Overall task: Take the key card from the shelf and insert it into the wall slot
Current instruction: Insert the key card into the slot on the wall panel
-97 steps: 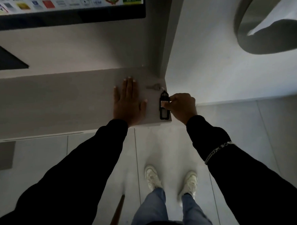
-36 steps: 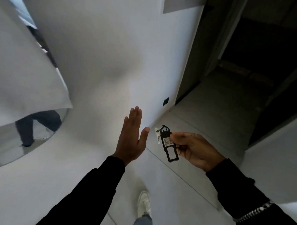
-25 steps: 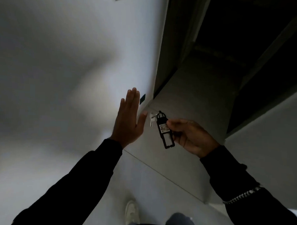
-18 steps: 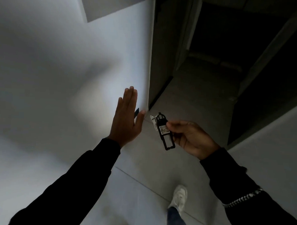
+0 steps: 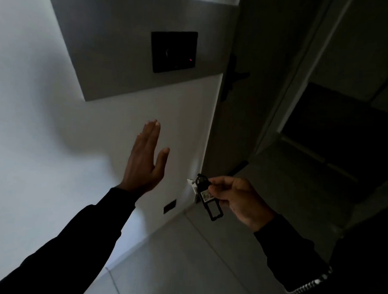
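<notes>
Here, we pinch the black key card (image 5: pixel 209 197) between the thumb and fingers of our right hand (image 5: pixel 237 198), low beside the wall, while our left hand (image 5: pixel 145 161) stays flat, open and empty; to do well, we should raise the card to the dark wall slot (image 5: pixel 173 51) well above and align it squarely.

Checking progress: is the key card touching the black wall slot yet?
Apart. Head view: the key card, in the right hand, sits well below the wall slot.
</notes>
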